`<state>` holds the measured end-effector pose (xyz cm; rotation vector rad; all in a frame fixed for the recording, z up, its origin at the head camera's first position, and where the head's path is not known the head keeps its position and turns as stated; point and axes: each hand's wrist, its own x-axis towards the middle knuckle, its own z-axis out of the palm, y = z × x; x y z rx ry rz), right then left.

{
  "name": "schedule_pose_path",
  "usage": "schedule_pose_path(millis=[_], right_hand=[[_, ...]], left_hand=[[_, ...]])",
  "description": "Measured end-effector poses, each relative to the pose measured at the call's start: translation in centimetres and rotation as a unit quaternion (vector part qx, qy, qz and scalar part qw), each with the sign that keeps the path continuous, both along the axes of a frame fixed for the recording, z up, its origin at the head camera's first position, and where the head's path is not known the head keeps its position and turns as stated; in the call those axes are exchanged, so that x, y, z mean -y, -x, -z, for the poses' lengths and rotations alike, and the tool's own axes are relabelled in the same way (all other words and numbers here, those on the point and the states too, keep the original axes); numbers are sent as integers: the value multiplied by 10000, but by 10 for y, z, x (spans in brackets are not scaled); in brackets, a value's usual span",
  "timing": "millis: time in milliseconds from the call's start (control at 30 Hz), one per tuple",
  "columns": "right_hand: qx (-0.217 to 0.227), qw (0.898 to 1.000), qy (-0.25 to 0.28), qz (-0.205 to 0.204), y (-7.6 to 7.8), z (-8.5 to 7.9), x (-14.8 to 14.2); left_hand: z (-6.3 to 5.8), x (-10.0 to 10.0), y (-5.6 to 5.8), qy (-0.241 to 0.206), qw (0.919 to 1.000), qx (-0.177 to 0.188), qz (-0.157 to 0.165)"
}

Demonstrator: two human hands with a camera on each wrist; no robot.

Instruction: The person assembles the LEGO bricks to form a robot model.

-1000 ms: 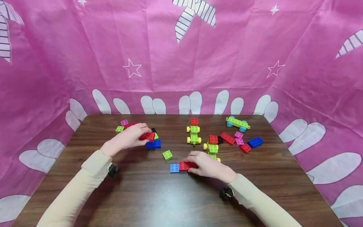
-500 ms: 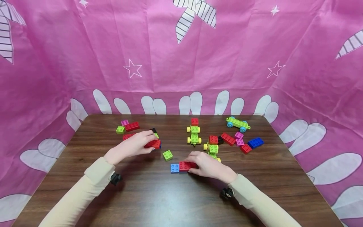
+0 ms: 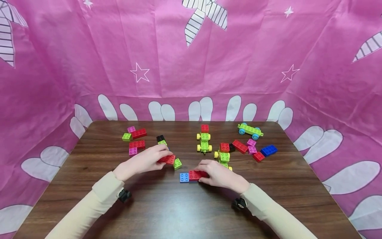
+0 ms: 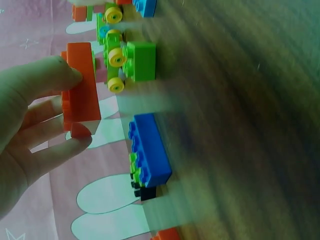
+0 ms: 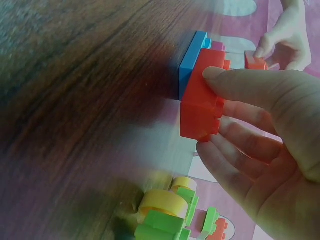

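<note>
My left hand (image 3: 144,160) pinches a red brick (image 3: 169,160) between thumb and fingers. The left wrist view shows that red brick (image 4: 84,97) raised off the tabletop. Just past it in the head view lies a lime green brick (image 3: 177,163). My right hand (image 3: 219,175) grips another red brick (image 3: 194,175), which sits offset on a blue brick (image 3: 184,177), so the blue one sticks out at the left. Seen from the right wrist, the thumb presses the long side of this red brick (image 5: 202,95), while the fingers lie around its far side and end.
Beyond my left hand are a blue brick (image 4: 151,150), a green one and a black brick (image 3: 160,138). Red bricks (image 3: 139,133) lie farther left. Two yellow-wheeled cars (image 3: 204,145) stand mid-table, one close behind my right hand. A blue-wheeled car (image 3: 250,129) and several bricks are at right.
My left hand has carried its red brick rightward and nearer, to beside the lime green brick. Red and pink bricks at the left have come into view. The right hand has stayed put.
</note>
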<state>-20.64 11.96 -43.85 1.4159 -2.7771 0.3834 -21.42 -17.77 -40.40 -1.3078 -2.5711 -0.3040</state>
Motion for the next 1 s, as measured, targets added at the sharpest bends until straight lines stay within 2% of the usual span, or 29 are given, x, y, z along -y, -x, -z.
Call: schedule_pose_path(millis=[367, 633, 767, 1000], right_hand=[[-48, 10000, 3, -10, 1, 1, 0], [-58, 10000, 56, -56, 2, 2, -1], [-88, 9999, 69, -63, 2, 2, -1], [-177, 9997, 99, -106, 2, 3, 0]], left_hand=[[13, -13, -14, 173, 9963, 812, -207], [21, -20, -19, -96, 9942, 1068, -3], [27, -24, -21, -108, 9940, 1078, 116], [33, -28, -26, -31, 9934, 1144, 1]])
